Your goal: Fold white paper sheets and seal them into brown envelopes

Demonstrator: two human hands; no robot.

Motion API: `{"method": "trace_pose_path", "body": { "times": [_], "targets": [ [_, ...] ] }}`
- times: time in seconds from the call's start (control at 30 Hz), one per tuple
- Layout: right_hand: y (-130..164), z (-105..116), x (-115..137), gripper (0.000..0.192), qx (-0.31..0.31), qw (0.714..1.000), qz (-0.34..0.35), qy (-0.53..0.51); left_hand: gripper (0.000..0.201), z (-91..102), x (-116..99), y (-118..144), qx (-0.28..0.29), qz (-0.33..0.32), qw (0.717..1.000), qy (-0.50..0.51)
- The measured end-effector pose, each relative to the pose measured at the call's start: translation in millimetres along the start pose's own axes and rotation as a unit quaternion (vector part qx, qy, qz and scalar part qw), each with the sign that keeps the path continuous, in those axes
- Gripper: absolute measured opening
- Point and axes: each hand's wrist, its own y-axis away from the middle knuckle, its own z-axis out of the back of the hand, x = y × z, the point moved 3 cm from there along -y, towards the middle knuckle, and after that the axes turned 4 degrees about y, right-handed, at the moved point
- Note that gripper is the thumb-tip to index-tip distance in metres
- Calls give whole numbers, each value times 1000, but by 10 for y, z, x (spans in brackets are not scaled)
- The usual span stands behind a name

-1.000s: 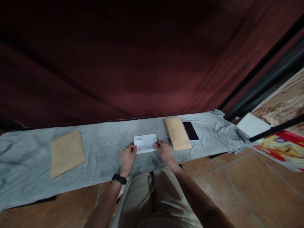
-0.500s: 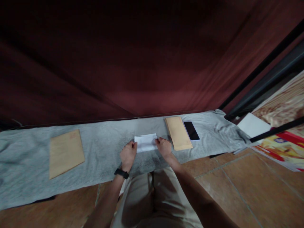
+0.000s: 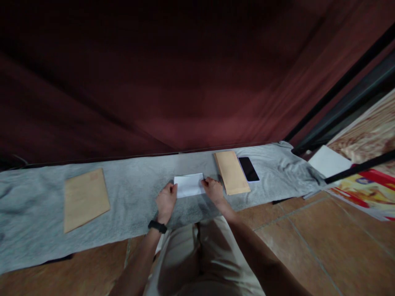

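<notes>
A folded sheet of white paper (image 3: pixel 189 186) lies between my hands, low over the grey cloth (image 3: pixel 135 185). My left hand (image 3: pixel 166 200) pinches its left edge, thumb on top. At the right edge, the fingers of my right hand (image 3: pixel 213 190) are closed on the same paper. Just right of that hand lies a stack of brown envelopes (image 3: pixel 233 172). Beside the stack is a phone (image 3: pixel 248 169) with a dark screen. Further off to the left, a single brown envelope (image 3: pixel 85 200) rests on the cloth. The fingertips under the paper are hidden.
A dark red curtain (image 3: pixel 197 102) hangs along the back edge of the cloth-covered surface. Black metal bars (image 3: pixel 342 90) stand at the right, with a white sheet (image 3: pixel 329 161) and a colourful printed box (image 3: pixel 368 189) behind them. Brown floor tiles (image 3: pixel 296 234) show in front.
The paper's upper layer now lies flatter and smoother, with the slanted line along its top edge gone. Both hands keep nearly the same place and hold.
</notes>
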Motion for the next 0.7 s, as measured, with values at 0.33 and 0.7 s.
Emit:
{"method": "trace_pose_path", "body": {
  "times": [0.33, 0.7],
  "targets": [
    [158, 328, -81, 26, -114, 895, 95, -420, 37, 191, -119, 279, -36, -78, 896, 436],
    [-102, 679, 200, 24, -130, 966, 92, -205, 46, -24, -242, 249, 18, -10, 862, 506]
  ]
}}
